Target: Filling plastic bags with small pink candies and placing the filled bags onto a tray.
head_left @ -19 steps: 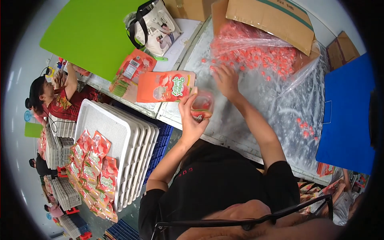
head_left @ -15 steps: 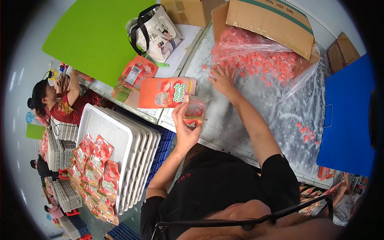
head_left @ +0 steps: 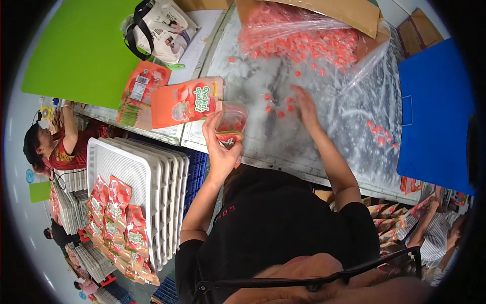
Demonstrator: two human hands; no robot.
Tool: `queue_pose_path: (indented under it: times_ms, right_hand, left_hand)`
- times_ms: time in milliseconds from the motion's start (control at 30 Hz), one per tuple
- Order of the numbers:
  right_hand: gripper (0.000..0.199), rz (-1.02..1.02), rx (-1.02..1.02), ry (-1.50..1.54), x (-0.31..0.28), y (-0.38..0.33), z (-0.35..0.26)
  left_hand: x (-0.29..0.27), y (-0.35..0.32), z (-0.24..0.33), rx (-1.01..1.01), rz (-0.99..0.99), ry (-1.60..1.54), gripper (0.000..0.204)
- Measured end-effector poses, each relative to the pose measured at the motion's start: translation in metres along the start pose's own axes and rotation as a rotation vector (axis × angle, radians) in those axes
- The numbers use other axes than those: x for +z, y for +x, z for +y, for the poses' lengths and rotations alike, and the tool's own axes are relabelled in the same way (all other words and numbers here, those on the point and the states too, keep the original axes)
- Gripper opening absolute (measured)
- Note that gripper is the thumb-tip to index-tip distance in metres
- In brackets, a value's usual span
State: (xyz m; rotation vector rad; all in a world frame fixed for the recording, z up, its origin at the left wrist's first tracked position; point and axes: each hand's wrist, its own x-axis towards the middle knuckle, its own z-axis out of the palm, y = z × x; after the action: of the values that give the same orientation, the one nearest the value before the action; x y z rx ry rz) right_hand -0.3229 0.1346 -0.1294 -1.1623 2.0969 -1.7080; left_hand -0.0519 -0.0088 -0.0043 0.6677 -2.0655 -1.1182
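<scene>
Passage is running across the tabletop between the right hand and a red cluster; a blue panel is bounding beyond. Loose red pieces are obstructing leftward, the held pouch farther left. Carton and plastic liner are blocking the far side.

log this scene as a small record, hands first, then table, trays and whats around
left hand: the left hand grips a partly clear pouch
right hand: the right hand is open, beside a few loose red pieces
table: on the metal table, more red pieces heaped in clear plastic at a cardboard box
flat packaging: orange pouch, left of the held one
trays: stacked white trays, red packets on top
sides: green panel left, blue panel right
</scene>
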Motion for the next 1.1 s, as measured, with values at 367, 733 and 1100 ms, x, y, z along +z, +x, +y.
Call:
queue_pose_path:
  times_ms: [367, 733, 1100]
  right_hand:
    - [0.031, -0.037, -0.078, -0.402, -0.029, -0.008, 0.017]
    - [0.040, -0.118, -0.124, -0.536, -0.034, -0.024, 0.015]
    - [0.048, -0.347, -0.403, -0.625, 0.022, -0.029, -0.032]
  left_hand:
    - [0.005, -0.013, 0.004, -0.004, -0.018, 0.000, 0.080]
    - [0.005, -0.013, 0.005, -0.022, -0.037, -0.056, 0.081]
    - [0.007, -0.011, 0.006, 0.012, -0.065, -0.031, 0.079]
